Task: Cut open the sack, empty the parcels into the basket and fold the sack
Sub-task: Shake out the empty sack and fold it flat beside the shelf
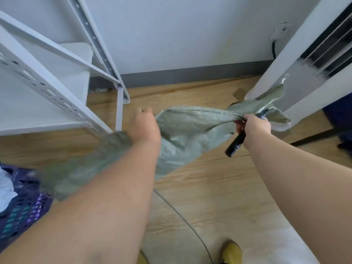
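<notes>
A pale wall (171, 31) with a grey skirting board (190, 75) stood behind the wooden floor (219, 187); a white metal shelving rack (47, 73) stood left of the wall, a white appliance (304, 73) right

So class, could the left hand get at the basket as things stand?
Probably not at once. The left hand grips the sack, which hangs across between it and the basket at lower left. It would likely have to let go first.

Head-worn view, downward, close, lower left perhaps blurred
</notes>
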Motion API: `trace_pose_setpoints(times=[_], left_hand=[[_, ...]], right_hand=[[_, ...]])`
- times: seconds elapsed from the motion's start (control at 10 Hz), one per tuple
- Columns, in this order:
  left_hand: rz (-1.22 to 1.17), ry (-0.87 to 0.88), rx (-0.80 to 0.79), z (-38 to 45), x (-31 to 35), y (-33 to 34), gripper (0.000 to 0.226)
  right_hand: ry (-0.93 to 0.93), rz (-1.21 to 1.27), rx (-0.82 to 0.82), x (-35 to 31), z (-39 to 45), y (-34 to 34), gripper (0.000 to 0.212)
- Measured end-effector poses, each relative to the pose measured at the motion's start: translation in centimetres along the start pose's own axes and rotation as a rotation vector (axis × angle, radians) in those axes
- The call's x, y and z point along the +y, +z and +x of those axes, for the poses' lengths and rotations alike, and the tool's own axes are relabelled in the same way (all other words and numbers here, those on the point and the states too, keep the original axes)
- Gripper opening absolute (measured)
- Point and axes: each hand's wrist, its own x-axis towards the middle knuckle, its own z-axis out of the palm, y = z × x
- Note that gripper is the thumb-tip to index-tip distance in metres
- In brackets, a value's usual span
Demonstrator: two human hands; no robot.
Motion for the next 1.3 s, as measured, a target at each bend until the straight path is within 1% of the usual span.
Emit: trace_pose_setpoints(times=[0.1, 0.2, 0.3, 0.4, 0.5, 0.6, 0.7, 0.8, 0.9, 1.0, 1.1, 1.2, 1.3], left_hand=[[-0.292, 0.049, 0.285, 0.3, 0.8, 5.3, 0.046], [-0.345, 0.268, 0.321, -2.2, 0.4, 12.0, 0.062], [-0.058, 0.535, 0.149, -6.5, -2.3, 20.7, 0.069], [0.271, 0.622, -0.339, -9.3, -5.0, 29.0, 0.065], [0.37, 0.616, -0.633, -8.5, -6.4, 34.9, 0.059], [0.442, 0.55, -0.672, -6.8, -6.5, 38.8, 0.065], [0.383, 0.492, -0.852, -7.1, -5.7, 42.2, 0.073], [0.384, 0.507, -0.941, -8.2, -5.8, 44.6, 0.077], [0.448, 0.476, -0.974, -8.9, -7.3, 45.8, 0.076], [0.338, 0.416, -0.952, -9.8, -9.4, 45.8, 0.064], [0.225, 0.289, -0.949, -10.5, -11.5, 44.6, 0.055], [0.196, 0.14, -0.821, -10.8, -14.1, 43.2, 0.043], [0.27, -0.191, -0.748, -11.4, -17.4, 42.7, 0.037]], right_hand=[[-0.063, 0.084, 0.036, 2.7, 4.6, 0.2, 0.011], [-0.122, 0.122, 0.187, 5.7, 9.3, -0.9, 0.028], [-0.088, 0.099, 0.311, 10.9, 14.4, -4.1, 0.037], [-0.023, 0.0, 0.277, 17.7, 19.9, -7.2, 0.042], [0.053, -0.036, 0.257, 23.4, 24.0, -9.5, 0.034], [0.183, -0.069, 0.28, 31.0, 31.1, -10.8, 0.023], [0.295, -0.027, 0.277, 34.9, 30.2, -9.5, 0.022], [0.378, -0.107, 0.171, 38.9, 26.9, -7.6, 0.027], [0.342, -0.381, 0.135, 41.3, 24.8, -6.1, 0.032], [0.046, -0.732, 0.018, 41.5, 23.4, -3.9, 0.027], [-0.115, -1.059, -0.253, 42.1, 23.1, -1.3, 0.035], [-0.317, -1.415, -0.614, 44.5, 22.6, 0.8, 0.05], [-0.35, -1.587, -0.689, 46.5, 22.5, 1.4, 0.061]])
